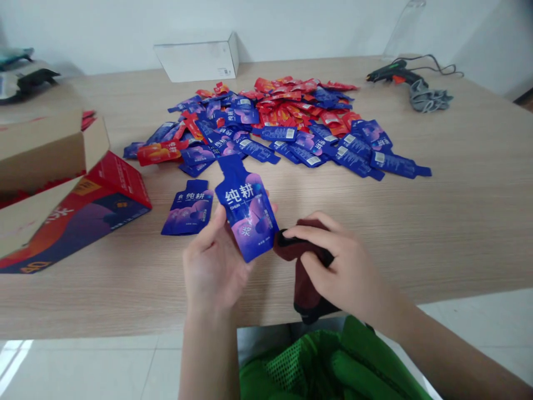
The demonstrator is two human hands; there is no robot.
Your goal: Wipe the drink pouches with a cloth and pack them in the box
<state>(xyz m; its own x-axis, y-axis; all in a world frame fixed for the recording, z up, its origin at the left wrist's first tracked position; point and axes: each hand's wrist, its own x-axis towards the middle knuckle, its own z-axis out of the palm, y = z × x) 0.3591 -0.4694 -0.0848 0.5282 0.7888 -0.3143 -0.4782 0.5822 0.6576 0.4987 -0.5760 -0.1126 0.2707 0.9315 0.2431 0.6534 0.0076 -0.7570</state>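
In my left hand (216, 261) is a blue-purple drink pouch (250, 211) with white lettering, its narrow neck pointing up and away. The thumb presses one edge while the fingers support it from behind. My right hand (337, 255) grips a dark maroon cloth (308, 278) with black trim, which looks like a sock or glove. A fold of the cloth touches or nearly touches the pouch's lower right corner. Left of the held pouch, other blue pouches (189, 208) lie overlapped on the table.
A wide pile of red and blue pouches (270, 119) covers the table's (416, 233) middle. At left stands an open carton (104, 194) with red packets inside. Further back are a white box (200, 58), a corded glue gun (393, 72) and a grey crumpled cloth (428, 97).
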